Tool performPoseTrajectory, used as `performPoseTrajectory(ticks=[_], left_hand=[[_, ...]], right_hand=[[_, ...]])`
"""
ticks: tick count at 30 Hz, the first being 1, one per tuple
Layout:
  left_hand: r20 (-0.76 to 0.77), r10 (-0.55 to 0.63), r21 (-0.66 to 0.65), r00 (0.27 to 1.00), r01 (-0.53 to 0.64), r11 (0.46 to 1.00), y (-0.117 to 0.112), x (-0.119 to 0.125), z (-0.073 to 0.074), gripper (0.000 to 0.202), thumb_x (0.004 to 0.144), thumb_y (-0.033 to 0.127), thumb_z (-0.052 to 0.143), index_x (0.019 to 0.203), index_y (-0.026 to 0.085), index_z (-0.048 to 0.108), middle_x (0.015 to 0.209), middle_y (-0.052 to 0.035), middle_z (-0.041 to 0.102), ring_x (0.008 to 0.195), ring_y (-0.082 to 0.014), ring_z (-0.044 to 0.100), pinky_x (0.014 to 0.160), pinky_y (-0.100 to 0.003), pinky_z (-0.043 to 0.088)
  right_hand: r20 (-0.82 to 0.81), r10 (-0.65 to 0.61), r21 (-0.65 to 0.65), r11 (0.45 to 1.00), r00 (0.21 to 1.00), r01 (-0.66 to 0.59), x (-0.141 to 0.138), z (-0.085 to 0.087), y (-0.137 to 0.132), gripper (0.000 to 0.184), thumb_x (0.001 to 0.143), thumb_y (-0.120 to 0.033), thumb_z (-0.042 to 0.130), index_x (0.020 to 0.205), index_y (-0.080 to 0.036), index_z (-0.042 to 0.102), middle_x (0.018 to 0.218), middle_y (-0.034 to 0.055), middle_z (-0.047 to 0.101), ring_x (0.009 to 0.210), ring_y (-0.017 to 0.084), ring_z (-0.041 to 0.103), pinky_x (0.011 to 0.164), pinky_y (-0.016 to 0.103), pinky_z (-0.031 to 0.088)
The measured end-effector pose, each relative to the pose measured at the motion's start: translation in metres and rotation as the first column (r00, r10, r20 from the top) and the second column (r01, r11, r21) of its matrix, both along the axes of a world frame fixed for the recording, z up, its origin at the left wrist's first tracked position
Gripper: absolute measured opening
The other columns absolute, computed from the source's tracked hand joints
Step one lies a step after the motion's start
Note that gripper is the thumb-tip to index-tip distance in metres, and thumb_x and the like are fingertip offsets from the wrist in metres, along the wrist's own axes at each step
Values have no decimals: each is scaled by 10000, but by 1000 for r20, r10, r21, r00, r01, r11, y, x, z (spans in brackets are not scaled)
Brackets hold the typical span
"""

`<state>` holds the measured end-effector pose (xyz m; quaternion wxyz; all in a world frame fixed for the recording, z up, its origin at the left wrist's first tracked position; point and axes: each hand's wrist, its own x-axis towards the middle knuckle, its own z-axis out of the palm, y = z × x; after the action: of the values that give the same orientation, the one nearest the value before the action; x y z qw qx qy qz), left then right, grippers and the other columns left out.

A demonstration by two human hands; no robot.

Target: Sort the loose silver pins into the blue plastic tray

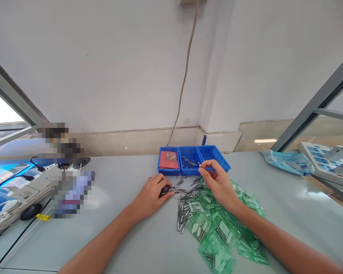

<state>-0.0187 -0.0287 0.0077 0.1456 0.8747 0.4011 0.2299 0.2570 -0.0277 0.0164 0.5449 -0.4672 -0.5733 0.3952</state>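
Head view: my left hand held clustered metal pins; my right hand pinched one small piece. Green bags lay filled; many pins lay unbagged.

The bins are blue, bags green, pins silvery, card red, tabletop grey.

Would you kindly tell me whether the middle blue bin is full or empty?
Partly filled: the middle blue bin holds some metal pins, its blue bottom showing around them.
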Motion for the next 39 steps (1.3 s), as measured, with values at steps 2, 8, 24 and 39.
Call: performPoseTrajectory(ticks=[2, 8, 24, 39], left_hand=[[-6, -3, 9, 1000, 3, 1000, 0, 0, 0, 186, 1062, 406, 570, 1087, 228, 619, 1119, -42, 634, 1009, -225, 568, 920, -398, 456], [-19, 0, 28, 1000, 0, 1000, 0, 0, -1, 202, 1062, 421, 563, 1083, 230, 624, 1110, -40, 641, 995, -224, 574, 898, -392, 463], [-19, -1, 27, 1000, 1, 1000, 1, -1, -1, 203, 1061, 425, 564, 1087, 231, 619, 1109, -45, 639, 1000, -229, 572, 900, -403, 457], [-25, 21, 46, 999, -20, 999, 1, 1, 1, 190, 1052, 413, 585, 1061, 229, 628, 1079, -38, 644, 972, -227, 571, 883, -389, 449]], right_hand=[[3, -3, -2, 1000, 1000, 3, 1, -2, 1, 265, 971, -501, 658, 1023, -263, 552, 735, -42, 459, 536, 115, 326, 486, 275, 269], [16, 7, -14, 1000, 1000, -7, 1, -3, 1, 271, 956, -495, 684, 988, -266, 542, 752, -42, 475, 539, 111, 322, 487, 269, 269], [-245, 201, -186, 950, 948, -249, -4, 3, -2, 313, 961, -540, 676, 1003, -230, 663, 844, -21, 536, 519, 50, 316, 439, 213, 244], [-115, 137, -161, 975, 984, -155, -2, 6, 1, 397, 865, -585, 759, 976, -236, 605, 709, -61, 467, 486, 75, 367, 424, 223, 307]])
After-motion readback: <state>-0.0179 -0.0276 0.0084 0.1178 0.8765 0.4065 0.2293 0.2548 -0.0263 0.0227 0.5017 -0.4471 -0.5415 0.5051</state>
